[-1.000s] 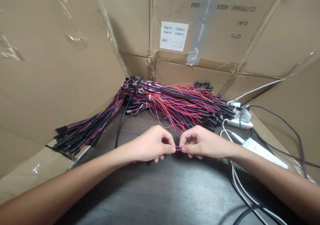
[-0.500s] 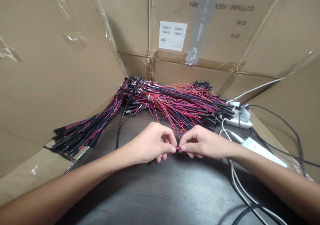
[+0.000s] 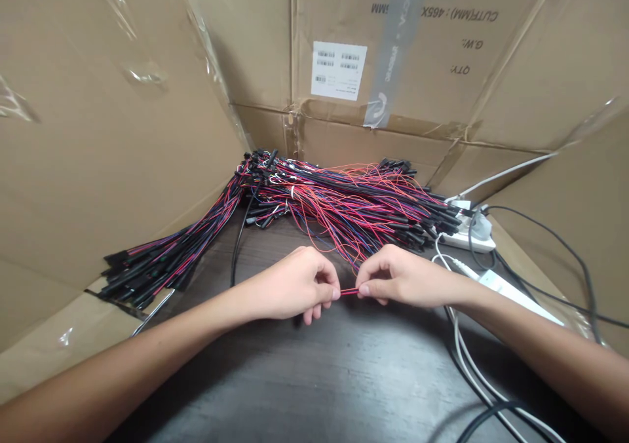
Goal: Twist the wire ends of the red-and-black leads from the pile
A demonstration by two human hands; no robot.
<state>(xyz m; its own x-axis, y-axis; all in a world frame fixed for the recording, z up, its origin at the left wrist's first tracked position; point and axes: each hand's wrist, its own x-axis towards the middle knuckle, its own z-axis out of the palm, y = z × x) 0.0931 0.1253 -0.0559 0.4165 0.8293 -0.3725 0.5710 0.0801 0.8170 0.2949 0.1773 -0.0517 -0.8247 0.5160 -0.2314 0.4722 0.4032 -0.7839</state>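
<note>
A short stretch of red and dark wires (image 3: pixel 349 291) runs level between my two hands, above the dark table (image 3: pixel 314 377). My left hand (image 3: pixel 305 284) pinches its left end between thumb and forefinger, the other fingers curled below. At the right end, my right hand (image 3: pixel 389 276) grips the wires in the same kind of pinch. What lies under the fingertips is hidden. Just behind the hands, a large pile of red, blue and black wire harnesses (image 3: pixel 354 200) spreads over the table, some strands reaching down close to my right hand.
Another bundle of wire harnesses (image 3: pixel 152 269) fans out at the left. On the right lie a white power strip (image 3: pixel 474 236), a white box-shaped device (image 3: pixel 521 299) and loose white and black cables (image 3: pixel 464 351). Cardboard walls (image 3: pixel 393 56) enclose the back and sides.
My hands have moved slightly apart, the left one leftward and the right one a little rightward. A longer piece of the wires now shows between them.
</note>
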